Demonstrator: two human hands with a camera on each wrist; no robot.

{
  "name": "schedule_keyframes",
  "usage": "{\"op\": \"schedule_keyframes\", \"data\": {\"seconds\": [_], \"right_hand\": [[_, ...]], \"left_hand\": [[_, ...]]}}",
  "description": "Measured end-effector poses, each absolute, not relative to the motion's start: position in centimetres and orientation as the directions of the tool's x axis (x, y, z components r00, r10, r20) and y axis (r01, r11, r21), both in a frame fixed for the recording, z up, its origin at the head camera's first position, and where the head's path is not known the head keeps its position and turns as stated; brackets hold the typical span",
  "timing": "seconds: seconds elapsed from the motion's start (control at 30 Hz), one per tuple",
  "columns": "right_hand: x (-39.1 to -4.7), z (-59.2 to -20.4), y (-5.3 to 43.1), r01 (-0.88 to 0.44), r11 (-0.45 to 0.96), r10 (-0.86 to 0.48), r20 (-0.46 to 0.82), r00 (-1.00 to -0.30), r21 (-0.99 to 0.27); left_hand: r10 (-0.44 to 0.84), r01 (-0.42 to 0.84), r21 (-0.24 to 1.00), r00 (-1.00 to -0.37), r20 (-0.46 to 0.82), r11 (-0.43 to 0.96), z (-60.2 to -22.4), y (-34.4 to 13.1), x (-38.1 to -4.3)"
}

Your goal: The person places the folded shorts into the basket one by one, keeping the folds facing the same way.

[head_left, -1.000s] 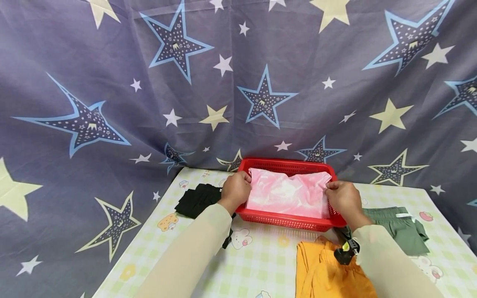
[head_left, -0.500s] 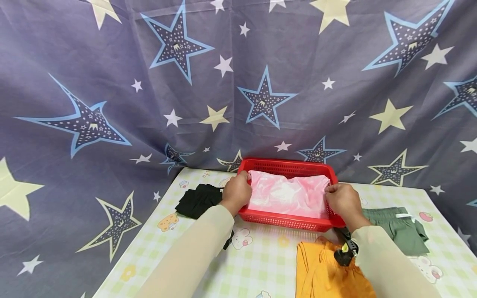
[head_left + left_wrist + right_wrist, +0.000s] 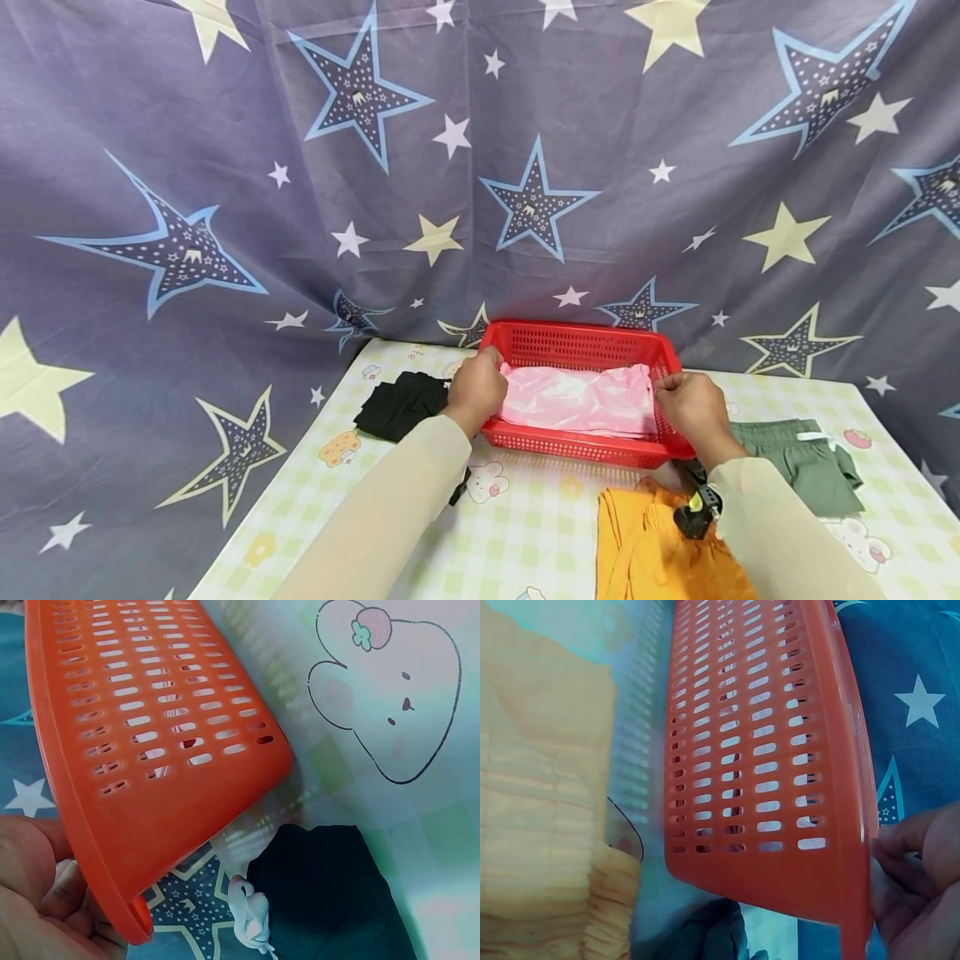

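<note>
A pink garment with a pale middle (image 3: 573, 400), folded to a rectangle, lies low in a red perforated plastic basket (image 3: 577, 446). My left hand (image 3: 477, 387) is at the basket's left rim, fingertips right by the garment's left corner. Over the right rim, my right hand (image 3: 690, 407) has thumb and forefinger close together, beside the garment's right edge. In the left wrist view, curled fingers (image 3: 71, 892) show against the rim. Thumb and forefinger (image 3: 904, 836) meet the rim's edge in the right wrist view. Whether either hand still pinches cloth, I cannot tell.
Black folded clothing (image 3: 401, 406) lies left of the basket, partly behind my left arm. Orange shorts (image 3: 652, 550) lie in front, under my right wrist; green shorts (image 3: 802, 462) lie to the right. A checkered tablecloth (image 3: 517, 533) covers the table, and a starry curtain (image 3: 585, 100) hangs behind.
The pink garment has sunk into the basket; its far edge dropped and came nearer, showing more of the basket's back wall. Both hands have stayed almost in place at the rims.
</note>
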State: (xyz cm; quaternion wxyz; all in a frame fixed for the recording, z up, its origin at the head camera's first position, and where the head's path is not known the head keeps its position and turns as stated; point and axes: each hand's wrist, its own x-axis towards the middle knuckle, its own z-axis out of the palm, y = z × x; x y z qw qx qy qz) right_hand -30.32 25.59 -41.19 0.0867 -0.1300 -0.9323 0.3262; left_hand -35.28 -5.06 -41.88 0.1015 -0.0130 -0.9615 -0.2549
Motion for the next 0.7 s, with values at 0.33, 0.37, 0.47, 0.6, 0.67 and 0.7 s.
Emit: {"op": "schedule_keyframes", "data": {"seconds": [0.33, 0.37, 0.47, 0.6, 0.67, 0.7], "right_hand": [[-30.0, -41.2, 25.5, 0.166, 0.749, 0.291, 0.094, -0.952, -0.641], [-29.9, -41.1, 25.5, 0.159, 0.751, 0.285, 0.099, -0.953, -0.641], [-29.5, -40.8, 25.6, 0.137, 0.748, 0.267, 0.106, -0.958, -0.65], [-28.8, -40.1, 25.9, 0.118, 0.738, 0.25, 0.106, -0.962, -0.664], [-28.3, -39.7, 26.1, 0.112, 0.731, 0.246, 0.107, -0.963, -0.673], [-28.0, -39.5, 26.2, 0.11, 0.724, 0.245, 0.105, -0.964, -0.681]], "left_hand": [[-0.028, 0.085, 0.518, -0.978, 0.206, 0.851, -41.6, -5.3, -34.7], [-0.028, 0.087, 0.525, -0.978, 0.207, 0.847, -41.6, -5.4, -34.7], [-0.028, 0.096, 0.552, -0.977, 0.212, 0.829, -41.4, -5.5, -34.4], [-0.022, 0.116, 0.581, -0.974, 0.225, 0.806, -41.2, -5.5, -33.7], [-0.017, 0.127, 0.6, -0.973, 0.228, 0.79, -41.1, -5.5, -33.3], [-0.014, 0.132, 0.609, -0.974, 0.228, 0.782, -41.0, -5.5, -33.0]]}}
